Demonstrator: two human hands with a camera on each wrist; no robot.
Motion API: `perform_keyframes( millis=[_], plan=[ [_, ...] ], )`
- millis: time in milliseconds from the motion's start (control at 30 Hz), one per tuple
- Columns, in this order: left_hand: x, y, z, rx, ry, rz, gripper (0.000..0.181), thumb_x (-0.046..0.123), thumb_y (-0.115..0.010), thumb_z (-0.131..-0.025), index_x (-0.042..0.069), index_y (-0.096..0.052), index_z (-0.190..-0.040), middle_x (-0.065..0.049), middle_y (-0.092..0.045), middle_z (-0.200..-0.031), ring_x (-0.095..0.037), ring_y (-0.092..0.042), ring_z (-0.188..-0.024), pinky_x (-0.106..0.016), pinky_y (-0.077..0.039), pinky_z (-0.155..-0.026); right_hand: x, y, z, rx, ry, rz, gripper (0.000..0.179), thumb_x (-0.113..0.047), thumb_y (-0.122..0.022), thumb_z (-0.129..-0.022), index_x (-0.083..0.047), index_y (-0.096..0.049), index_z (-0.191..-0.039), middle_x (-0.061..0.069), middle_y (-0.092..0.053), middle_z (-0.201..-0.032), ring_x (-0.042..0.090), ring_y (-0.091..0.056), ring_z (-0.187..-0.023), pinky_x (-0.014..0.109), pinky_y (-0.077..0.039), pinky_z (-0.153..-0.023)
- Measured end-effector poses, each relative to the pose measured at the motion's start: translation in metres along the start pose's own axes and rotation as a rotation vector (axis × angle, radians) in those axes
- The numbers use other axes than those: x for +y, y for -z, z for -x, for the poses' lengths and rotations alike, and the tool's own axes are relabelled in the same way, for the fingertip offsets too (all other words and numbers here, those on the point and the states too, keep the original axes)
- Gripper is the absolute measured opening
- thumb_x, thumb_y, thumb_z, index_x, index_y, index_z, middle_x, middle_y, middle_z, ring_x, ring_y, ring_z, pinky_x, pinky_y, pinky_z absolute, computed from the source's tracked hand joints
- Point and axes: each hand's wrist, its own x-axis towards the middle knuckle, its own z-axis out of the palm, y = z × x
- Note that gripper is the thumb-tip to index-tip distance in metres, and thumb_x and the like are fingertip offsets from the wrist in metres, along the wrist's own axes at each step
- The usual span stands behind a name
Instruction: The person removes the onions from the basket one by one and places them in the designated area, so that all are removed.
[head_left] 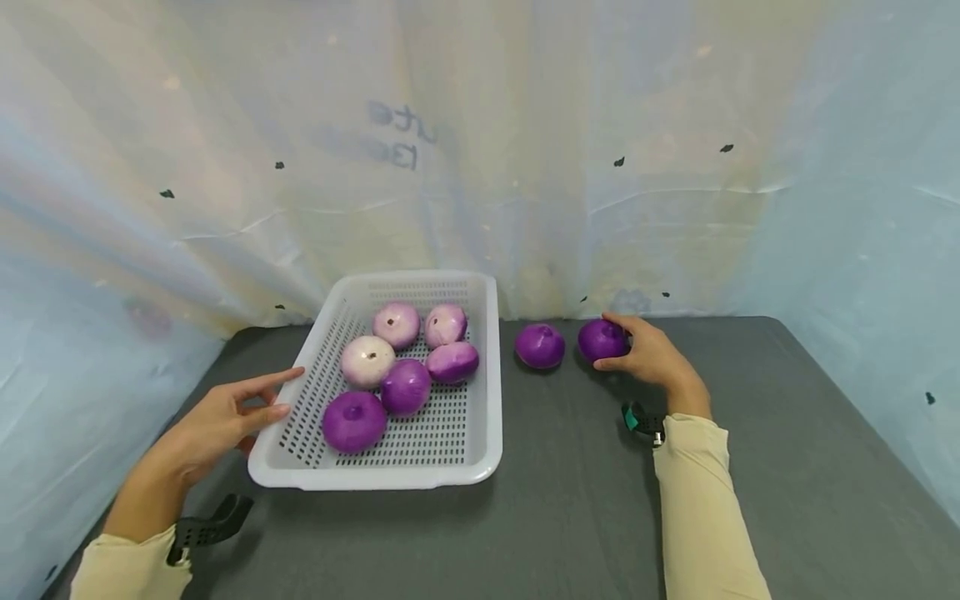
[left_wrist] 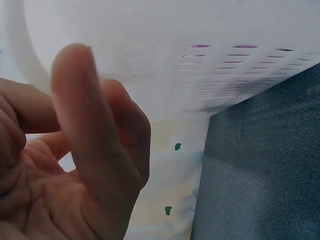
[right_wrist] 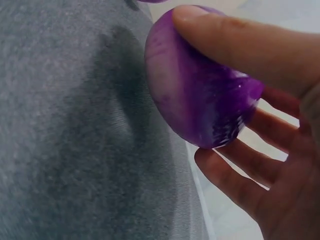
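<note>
My right hand (head_left: 654, 354) grips a purple onion (head_left: 602, 341) near the table's far edge. In the right wrist view the thumb lies over one side of this onion (right_wrist: 200, 90), and the fingers are behind and below it. Another purple onion (head_left: 540, 346) sits just to its left. My left hand (head_left: 213, 425) is at the left rim of a white slotted plastic basket (head_left: 495, 417), index finger and thumb spread apart and touching the rim. Several purple and pale onions (head_left: 355, 422) lie inside the basket. The left wrist view shows the basket's wall (left_wrist: 210, 30) behind the thumb.
The basket stands on a dark grey table (head_left: 570, 500). A pale plastic curtain (head_left: 525, 167) hangs along the back and both sides, close to the table's edges. Each wrist wears a black mount (head_left: 213, 522).
</note>
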Motion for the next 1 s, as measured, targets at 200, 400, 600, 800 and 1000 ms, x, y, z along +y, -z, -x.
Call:
perform_keyframes(
  millis=[200,400,600,800,1000],
  plan=[
    [-0.0018,-0.0019,-0.0003,0.01,-0.003,0.001,0.068,0.029,-0.062,-0.1,0.01,-0.031,-0.157,-0.012,-0.055,-0.101,-0.015,-0.071,-0.085,-0.04,-0.057,-0.059,0.004,-0.0051,-0.0008,-0.005,0.004,0.003,0.09,-0.029,-0.081,-0.083,-0.005,-0.033,-0.155,0.026,-0.034,-0.156,0.047,-0.039,-0.138,0.063,-0.038,-0.108],
    [-0.0021,-0.0038,-0.0021,0.004,-0.017,0.019,0.067,0.029,-0.061,-0.1,0.01,-0.031,-0.157,-0.011,-0.053,-0.098,-0.016,-0.071,-0.084,-0.041,-0.057,-0.057,0.0047,-0.0052,-0.004,-0.01,-0.006,0.002,0.09,-0.031,-0.081,-0.084,-0.005,-0.033,-0.155,0.026,-0.035,-0.156,0.046,-0.04,-0.137,0.062,-0.039,-0.107],
    [-0.003,-0.0038,-0.0034,0.013,-0.02,0.029,0.066,0.027,-0.06,-0.101,0.01,-0.031,-0.157,-0.01,-0.05,-0.098,-0.015,-0.071,-0.085,-0.041,-0.058,-0.057,0.0023,-0.0015,-0.0051,-0.01,-0.021,-0.001,0.09,-0.032,-0.081,-0.084,-0.007,-0.032,-0.156,0.026,-0.033,-0.157,0.047,-0.039,-0.138,0.063,-0.038,-0.107],
    [-0.0026,-0.0031,-0.0037,0.006,-0.013,0.037,0.067,0.026,-0.061,-0.1,0.01,-0.031,-0.157,-0.009,-0.05,-0.097,-0.015,-0.071,-0.086,-0.041,-0.057,-0.056,0.0048,-0.0013,-0.0033,-0.019,-0.038,-0.014,0.091,-0.034,-0.08,-0.084,-0.009,-0.031,-0.157,0.026,-0.031,-0.158,0.047,-0.036,-0.139,0.064,-0.036,-0.108],
    [-0.003,-0.0017,-0.0027,0.009,-0.009,0.037,0.067,0.027,-0.062,-0.1,0.01,-0.032,-0.157,-0.009,-0.05,-0.097,-0.016,-0.072,-0.086,-0.041,-0.057,-0.056,0.0057,-0.0037,-0.0029,-0.02,-0.048,-0.023,0.092,-0.035,-0.08,-0.084,-0.01,-0.03,-0.157,0.027,-0.031,-0.157,0.048,-0.037,-0.139,0.065,-0.037,-0.107]
  ],
)
